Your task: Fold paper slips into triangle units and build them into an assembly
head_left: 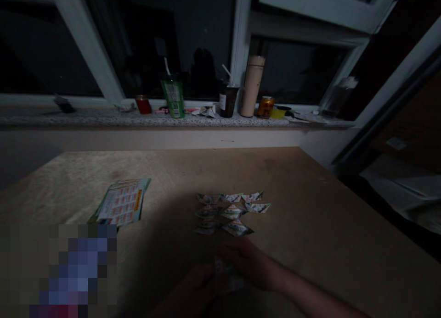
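Observation:
Near the table's front edge, my right hand (248,259) closes on a small printed sheet of paper (229,281). My left hand (200,281) holds the sheet's left side, its fingers dim and partly lost in shadow. How the sheet is folded is too dark to tell. Just beyond my hands lie several small folded paper pieces (234,211) in loose rows, pointed at their corners and printed in similar colours. Farther left rests a stack of printed leaflets (122,201), green-edged and slightly fanned.
The brown table (292,180) meets a wall below a stone windowsill (117,118). Along the sill stand a green cup (174,97), a dark cup (228,101), a tall pink flask (252,86), an orange can (265,108) and a red jar (143,104). The lower left corner is pixelated.

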A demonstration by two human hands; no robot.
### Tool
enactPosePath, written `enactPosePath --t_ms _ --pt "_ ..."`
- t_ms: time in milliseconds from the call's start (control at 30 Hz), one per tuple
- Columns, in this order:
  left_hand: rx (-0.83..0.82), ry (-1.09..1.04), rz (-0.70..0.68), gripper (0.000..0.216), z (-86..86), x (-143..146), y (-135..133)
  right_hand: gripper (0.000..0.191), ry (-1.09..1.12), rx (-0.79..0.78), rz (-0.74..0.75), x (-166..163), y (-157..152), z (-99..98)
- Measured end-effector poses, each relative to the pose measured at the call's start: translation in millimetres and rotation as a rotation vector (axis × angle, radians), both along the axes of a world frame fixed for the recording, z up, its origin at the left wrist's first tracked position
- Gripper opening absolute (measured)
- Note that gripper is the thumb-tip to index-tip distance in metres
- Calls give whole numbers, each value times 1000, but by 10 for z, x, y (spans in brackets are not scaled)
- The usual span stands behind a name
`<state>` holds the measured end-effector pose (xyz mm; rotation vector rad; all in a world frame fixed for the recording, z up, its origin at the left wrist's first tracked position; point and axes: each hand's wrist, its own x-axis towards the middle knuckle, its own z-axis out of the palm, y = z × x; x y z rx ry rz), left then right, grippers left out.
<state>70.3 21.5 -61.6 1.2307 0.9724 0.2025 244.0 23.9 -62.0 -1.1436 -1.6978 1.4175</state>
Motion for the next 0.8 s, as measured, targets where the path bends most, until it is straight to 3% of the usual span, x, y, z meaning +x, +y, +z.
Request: enactPosePath --t_ms 67,200,467,800 --pt "-29 13 10 71 27 3 18 32 -5 93 -81 -34 -32 13" --pt "43 11 -98 75 54 7 32 31 -61 239 -155 -89 -77 -6" --pt "210 64 -101 70 -2 -40 -33 28 -61 138 -43 -14 22 -26" --pt "315 23 -83 49 -29 -78 8 36 -134 296 -98 -39 -67 61"
